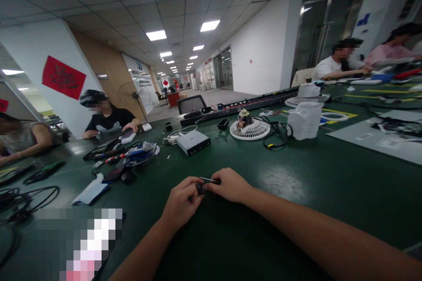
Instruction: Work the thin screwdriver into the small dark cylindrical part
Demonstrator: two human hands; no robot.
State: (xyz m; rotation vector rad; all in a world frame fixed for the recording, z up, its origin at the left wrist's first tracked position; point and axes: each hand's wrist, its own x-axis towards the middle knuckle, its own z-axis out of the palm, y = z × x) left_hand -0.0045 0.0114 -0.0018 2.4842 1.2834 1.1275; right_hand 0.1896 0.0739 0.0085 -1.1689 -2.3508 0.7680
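Note:
Both my hands meet over the green table (263, 210), close in front of me. Between the fingers of my left hand (183, 199) is a small black part (200, 188), mostly covered by the fingertips. My right hand (231, 185) is closed in a pinch at the same spot, its fingertips touching or nearly touching that part. A thin metal rod (207, 179), perhaps a tool's shaft, points left from the right fingers; its other end is hidden in the grip. Ahead of the hands lies a silver disc drive (194, 141).
A white fan grille with a motor (249, 127) and a white plastic housing (303, 120) stand at back right. Left lie a blue cloth (90, 191), black cables (29, 202) and a blue tool (140, 153). Co-workers (110, 116) sit around the table.

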